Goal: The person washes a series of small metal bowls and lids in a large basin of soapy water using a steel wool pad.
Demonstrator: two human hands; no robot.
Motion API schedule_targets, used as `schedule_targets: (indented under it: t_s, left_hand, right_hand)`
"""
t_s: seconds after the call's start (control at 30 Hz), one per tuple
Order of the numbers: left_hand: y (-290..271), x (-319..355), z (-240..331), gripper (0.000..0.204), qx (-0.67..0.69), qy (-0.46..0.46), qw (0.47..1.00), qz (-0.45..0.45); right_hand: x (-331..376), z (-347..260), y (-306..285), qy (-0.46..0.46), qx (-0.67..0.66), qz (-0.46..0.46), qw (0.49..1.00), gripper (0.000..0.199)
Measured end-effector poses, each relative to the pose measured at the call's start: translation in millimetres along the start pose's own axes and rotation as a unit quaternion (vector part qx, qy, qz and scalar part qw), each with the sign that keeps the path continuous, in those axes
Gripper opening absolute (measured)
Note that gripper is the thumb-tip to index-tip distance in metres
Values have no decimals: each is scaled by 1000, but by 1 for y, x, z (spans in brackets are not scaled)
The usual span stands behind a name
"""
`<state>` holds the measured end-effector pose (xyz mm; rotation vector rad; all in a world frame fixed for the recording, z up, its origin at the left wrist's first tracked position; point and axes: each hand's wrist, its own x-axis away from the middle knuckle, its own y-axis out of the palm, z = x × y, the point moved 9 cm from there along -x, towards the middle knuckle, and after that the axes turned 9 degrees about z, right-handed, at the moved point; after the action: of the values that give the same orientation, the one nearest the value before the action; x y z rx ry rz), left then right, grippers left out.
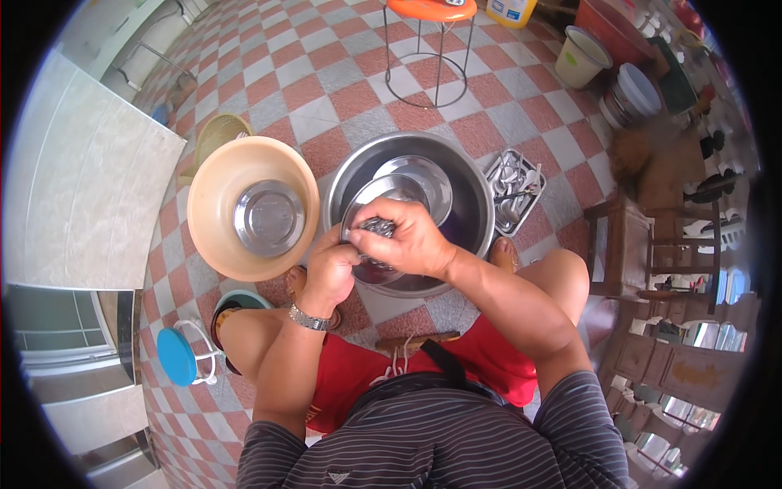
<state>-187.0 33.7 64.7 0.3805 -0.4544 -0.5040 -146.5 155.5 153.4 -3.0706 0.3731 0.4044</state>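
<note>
Over a large grey metal basin (474, 191), my left hand (330, 273) grips the near left edge of a shiny metal bowl (402, 187). My right hand (417, 242) is closed around a steel wool scrubber (377, 227), pressing it toward the inside of that bowl. The fingers partly hide the scrubber and the bowl's near side. Another metal dish (437, 181) lies in the basin behind the held bowl. To the left, a beige plastic basin (208, 220) holds a round metal dish (269, 217).
Right of the metal basin is a metal tray (533, 213) with several spoons (509, 183). A yellowish basket (213, 138) sits behind the beige basin. An orange stool (432, 10) stands ahead, a blue stool (177, 357) at left, and a wooden chair (623, 248) at right.
</note>
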Motion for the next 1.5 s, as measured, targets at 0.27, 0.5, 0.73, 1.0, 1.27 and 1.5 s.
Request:
schedule_targets:
  t_s: [0.27,0.5,0.73,1.0,1.27,1.5]
  left_hand:
    - [2,0,-2,31,-301,140,943,37]
    - [15,7,8,32,-405,222,885,60]
    - [10,-6,6,33,-207,124,969,58]
    - [3,-1,5,41,-97,55,991,70]
    - [7,5,10,38,-130,79,985,83]
    - [5,6,7,41,-142,80,985,62]
  right_hand:
    - [-17,27,-35,144,-335,118,924,8]
    - [-5,41,-32,299,-427,186,833,17]
    - [15,50,6,286,-302,133,900,7]
    - [-17,32,-67,161,40,204,965,51]
    - [-18,28,-57,26,218,162,962,31]
    - [-16,13,-56,-78,345,190,916,31]
